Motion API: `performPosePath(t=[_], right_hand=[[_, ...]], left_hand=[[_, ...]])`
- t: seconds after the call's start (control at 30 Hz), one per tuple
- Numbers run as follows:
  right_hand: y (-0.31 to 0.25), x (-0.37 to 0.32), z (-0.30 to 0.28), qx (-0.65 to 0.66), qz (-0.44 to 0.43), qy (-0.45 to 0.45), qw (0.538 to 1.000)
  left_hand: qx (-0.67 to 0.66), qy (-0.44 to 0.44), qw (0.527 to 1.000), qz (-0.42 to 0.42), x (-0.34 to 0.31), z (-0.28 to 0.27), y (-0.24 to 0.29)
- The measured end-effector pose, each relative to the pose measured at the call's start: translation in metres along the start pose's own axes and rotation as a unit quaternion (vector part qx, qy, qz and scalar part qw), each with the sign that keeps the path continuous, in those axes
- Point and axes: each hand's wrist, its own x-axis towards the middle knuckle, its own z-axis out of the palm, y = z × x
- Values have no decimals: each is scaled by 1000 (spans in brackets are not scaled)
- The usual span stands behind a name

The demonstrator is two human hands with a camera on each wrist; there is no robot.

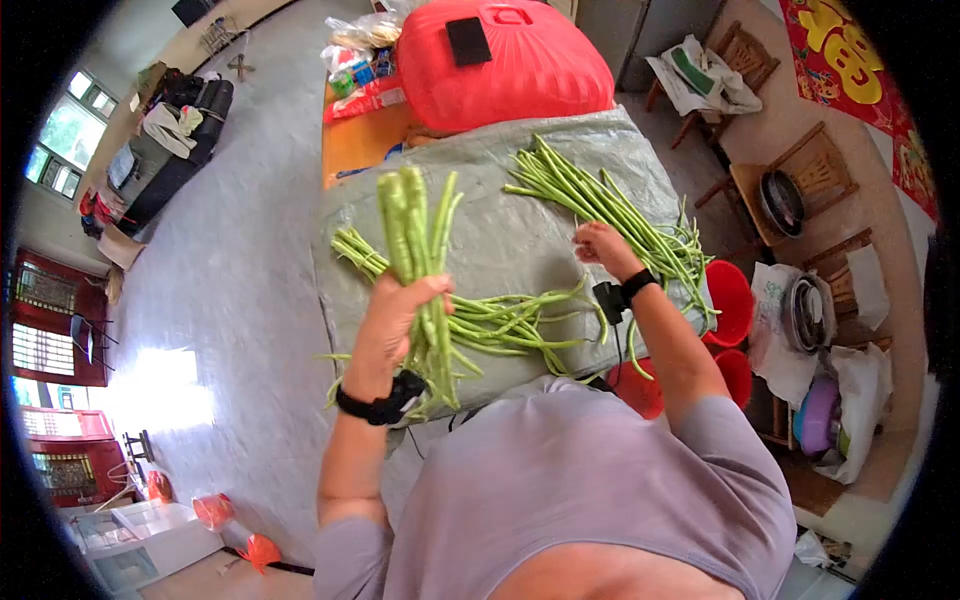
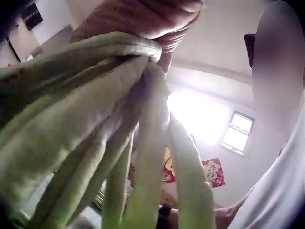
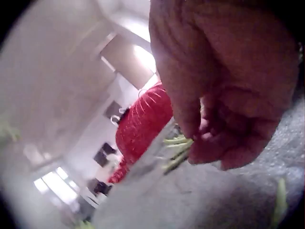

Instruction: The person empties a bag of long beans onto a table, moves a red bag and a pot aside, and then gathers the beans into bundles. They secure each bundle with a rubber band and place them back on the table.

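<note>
My left hand (image 1: 400,305) grips a thick bundle of long green beans (image 1: 408,225) by the middle, raised over the table. The beans (image 2: 81,126) fan out below that hand in the left wrist view. Beneath the bundle, a loose heap of long beans (image 1: 510,322) lies on a grey sheet (image 1: 500,240). My right hand (image 1: 605,248) is beside a second pile of long beans (image 1: 600,200) at the table's right. In the right wrist view its fingers (image 3: 238,155) are curled toward the thumb, and bean ends (image 3: 176,150) show just beyond them; no bean shows in its grasp.
A big red covered bundle (image 1: 510,75) stands at the table's far end, with plastic bags (image 1: 360,55) left of it. Red buckets (image 1: 728,300) stand at the right edge. Chairs bearing pans and cloths, including a dark pan (image 1: 782,203), line the right wall.
</note>
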Motion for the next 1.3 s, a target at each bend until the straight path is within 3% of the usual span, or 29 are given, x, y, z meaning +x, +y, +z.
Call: performPosePath(t=[0.03, 0.1, 0.13, 0.23, 0.33, 0.43, 0.5, 0.57, 0.67, 0.8, 0.97, 1.07, 1.2, 1.3], right_hand=[[-19, -12, -2, 88, -1, -42, 995], [-55, -30, -6, 126, -99, -117, 980], [-82, -47, 3, 95, -121, -82, 985], [-139, -81, 10, 186, -226, -172, 941], [-177, -120, 27, 135, -304, -177, 926], [-160, -120, 43, -15, -286, -55, 957], [-136, -120, 60, -86, -213, -49, 972], [-111, -118, 74, -104, -139, -70, 982], [-87, -128, 97, 13, -59, -33, 998], [-72, -134, 110, 52, 5, -95, 994], [-91, -163, 123, 21, 56, -160, 985], [-99, -176, 116, 36, 93, -250, 963], [-108, -188, 120, 43, 100, -268, 957], [-118, -194, 120, 34, 76, -312, 946]], left_hand=[[4, -15, 1000, -13, 9, 6, -10], [12, -46, 998, -34, 26, 17, -23], [26, -41, 998, -39, 31, 23, -27], [7, -46, 999, -26, 38, 36, -27], [-18, -47, 999, -20, 40, 38, -27], [-24, -52, 998, -12, 37, 35, -23], [-23, -65, 998, -6, 34, 33, -21], [-25, -84, 996, 3, 33, 31, -22], [-37, -89, 995, 5, 29, 29, -25], [-16, -115, 993, -14, 30, 26, -21], [-8, -133, 991, -16, 33, 24, -28], [37, -134, 990, -16, 33, 24, -26], [113, -145, 983, -23, 38, 23, -32], [98, -140, 985, 14, 39, 28, -39]])
